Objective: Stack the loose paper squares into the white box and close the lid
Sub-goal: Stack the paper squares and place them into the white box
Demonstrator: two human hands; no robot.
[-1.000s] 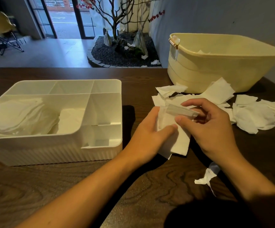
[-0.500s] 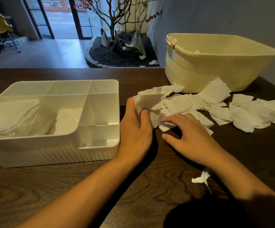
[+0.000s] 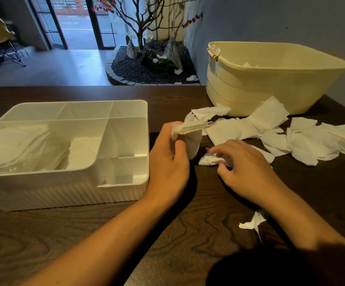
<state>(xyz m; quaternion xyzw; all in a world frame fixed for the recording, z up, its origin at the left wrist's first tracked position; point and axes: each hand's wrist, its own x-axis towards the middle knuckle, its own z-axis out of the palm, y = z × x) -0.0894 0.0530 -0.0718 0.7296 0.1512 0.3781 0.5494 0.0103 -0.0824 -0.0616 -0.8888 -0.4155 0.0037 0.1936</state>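
Head view: white box [image 3: 124,188] holds paper stack [image 3: 23,149]; left hand [image 3: 167,159] grips paper squares [image 3: 192,137]; right hand [image 3: 248,170] pinches crumpled piece [image 3: 209,161].

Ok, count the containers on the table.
2. The white box sits on the left with paper stacked inside. The yellow tub stands at the far right, behind the loose paper squares. None appears hidden.
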